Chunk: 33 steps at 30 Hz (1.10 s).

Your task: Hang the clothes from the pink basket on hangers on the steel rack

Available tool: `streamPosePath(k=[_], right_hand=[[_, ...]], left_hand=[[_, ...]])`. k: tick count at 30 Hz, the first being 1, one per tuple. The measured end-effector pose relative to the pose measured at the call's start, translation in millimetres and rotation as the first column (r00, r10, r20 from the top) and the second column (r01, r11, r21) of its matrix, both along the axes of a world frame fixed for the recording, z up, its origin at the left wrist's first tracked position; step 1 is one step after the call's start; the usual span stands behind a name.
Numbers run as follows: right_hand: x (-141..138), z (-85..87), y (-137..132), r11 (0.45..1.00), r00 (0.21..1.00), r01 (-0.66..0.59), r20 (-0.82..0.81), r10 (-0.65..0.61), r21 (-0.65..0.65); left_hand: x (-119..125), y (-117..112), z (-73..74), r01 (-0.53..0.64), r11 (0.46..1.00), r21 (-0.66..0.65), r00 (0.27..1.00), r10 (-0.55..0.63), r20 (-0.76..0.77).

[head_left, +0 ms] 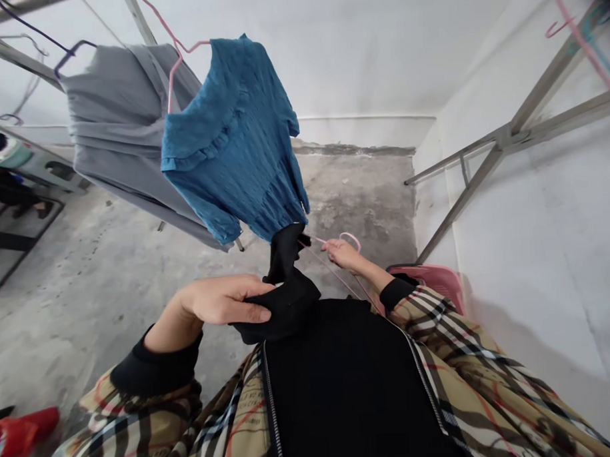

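My left hand (232,299) pinches a piece of black clothing (292,295), thumb on top and fingers beneath. The cloth hangs bunched in front of my black top, so its exact kind is hard to tell. My right hand (342,252) is closed on a thin pink wire hanger (353,239), its hook sticking out past the fingers. One end of this hanger reaches toward the black cloth; whether it is inside the cloth I cannot make out. Just beyond hangs a blue ruffled dress (232,144) on another pink hanger (174,60).
Grey trousers (126,128) hang on a purple hanger (73,53) from a metal rack (24,61) at the left. A metal frame (506,138) with hangers stands at the right. A pink basket (439,280) is below my right arm. Something red (29,431) lies lower left.
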State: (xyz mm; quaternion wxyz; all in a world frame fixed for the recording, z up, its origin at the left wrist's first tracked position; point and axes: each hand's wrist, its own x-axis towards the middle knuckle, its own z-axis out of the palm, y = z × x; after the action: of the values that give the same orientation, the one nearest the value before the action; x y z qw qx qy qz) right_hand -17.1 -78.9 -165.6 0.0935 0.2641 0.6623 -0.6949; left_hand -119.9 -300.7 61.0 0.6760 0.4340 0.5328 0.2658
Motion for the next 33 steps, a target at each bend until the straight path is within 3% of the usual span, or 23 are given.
streamPosePath(k=[3, 5, 9, 12, 15, 19, 21, 24, 26, 28, 30, 33], right_hand=[[-3, 14.0, 26, 0.971, 0.972, 0.228, -0.047, -0.231, -0.067], [-7, 27.6, 41, 0.932, 0.932, 0.341, -0.081, -0.352, -0.122], [-20, 60.1, 58, 0.834, 0.829, 0.504, -0.145, -0.540, -0.223], [-34, 82.8, 58, 0.708, 0.709, 0.605, -0.159, -0.688, -0.365], [-48, 97.9, 54, 0.524, 0.554, 0.684, -0.107, -0.826, -0.507], [-63, 103.5, 47, 0.342, 0.378, 0.758, -0.052, -0.924, -0.555], [-69, 102.0, 44, 0.280, 0.300, 0.769, -0.061, -0.952, -0.575], [-76, 96.9, 39, 0.232, 0.205, 0.773, -0.113, -0.972, -0.590], [-77, 92.6, 37, 0.252, 0.201, 0.755, -0.153, -0.968, -0.605], [-78, 89.3, 36, 0.302, 0.232, 0.709, -0.193, -0.953, -0.638], [-77, 89.8, 35, 0.326, 0.226, 0.675, -0.235, -0.945, -0.661], [-75, 101.2, 27, 0.306, 0.154, 0.699, -0.282, -0.947, -0.647]], left_hand=[[8, -13, -11.9, -0.163, 0.987, -0.001, 0.979, 0.162, -0.127], [11, -17, -23.9, -0.331, 0.944, -0.004, 0.929, 0.325, -0.180], [11, -13, -49.7, -0.648, 0.757, 0.081, 0.722, 0.645, -0.249], [8, -5, -62.2, -0.735, 0.668, 0.116, 0.632, 0.737, -0.239], [4, 3, -67.3, -0.755, 0.645, 0.115, 0.616, 0.759, -0.212], [5, 10, -70.9, -0.697, 0.692, 0.191, 0.637, 0.719, -0.278], [13, 16, -74.5, -0.631, 0.732, 0.257, 0.650, 0.679, -0.342], [37, 27, -85.7, -0.468, 0.800, 0.375, 0.643, 0.599, -0.476], [54, 33, -96.6, -0.289, 0.873, 0.393, 0.619, 0.484, -0.618], [64, 35, -107.7, -0.099, 0.934, 0.343, 0.522, 0.343, -0.781], [65, 35, -116.1, 0.034, 0.942, 0.334, 0.367, 0.299, -0.881], [49, 34, -123.6, 0.082, 0.837, 0.541, 0.126, 0.530, -0.839]])
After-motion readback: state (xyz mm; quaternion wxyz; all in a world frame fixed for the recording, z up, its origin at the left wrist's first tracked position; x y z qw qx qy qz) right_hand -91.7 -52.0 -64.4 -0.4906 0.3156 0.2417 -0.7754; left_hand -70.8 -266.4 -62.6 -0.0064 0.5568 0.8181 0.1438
